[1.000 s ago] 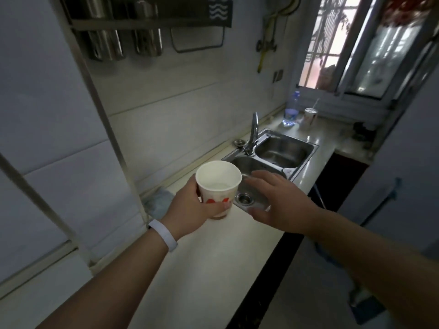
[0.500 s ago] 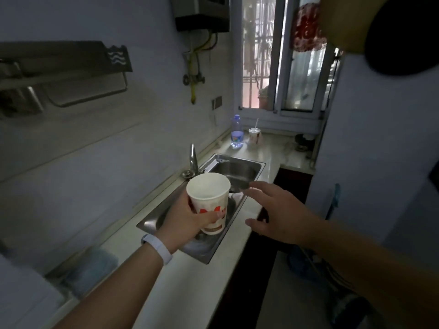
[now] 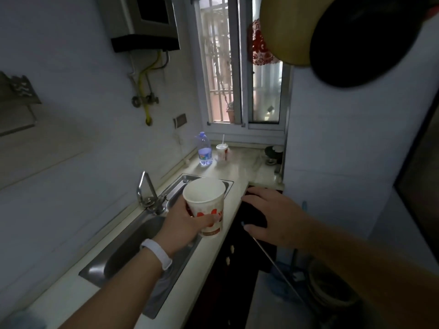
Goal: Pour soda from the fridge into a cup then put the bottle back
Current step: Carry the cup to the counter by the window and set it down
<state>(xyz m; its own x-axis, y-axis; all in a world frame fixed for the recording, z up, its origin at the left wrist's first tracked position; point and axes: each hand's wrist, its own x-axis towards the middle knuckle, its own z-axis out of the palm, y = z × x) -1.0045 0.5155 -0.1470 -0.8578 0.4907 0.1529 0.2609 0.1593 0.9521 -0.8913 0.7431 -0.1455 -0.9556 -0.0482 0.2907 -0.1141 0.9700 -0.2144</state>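
Note:
My left hand (image 3: 183,222) grips a white paper cup (image 3: 206,205) with red print, held upright above the front rim of the steel sink (image 3: 133,243). The cup's inside looks empty. To the cup's right my right hand (image 3: 273,217) hovers with fingers spread and relaxed, holding nothing, over the counter's front edge. A clear plastic bottle (image 3: 204,149) with a blue label stands on the counter at the far end near the window. No fridge is in view.
A tap (image 3: 148,192) rises at the sink's back edge. A second paper cup with a straw (image 3: 222,150) stands beside the bottle. The pale counter (image 3: 240,167) ends at a white wall on the right. A round dark and yellow object (image 3: 332,32) hangs at top right.
The view has swung right along the counter toward the window. The cup and both hands have travelled with it, from the near sink basin to the far one's front rim.

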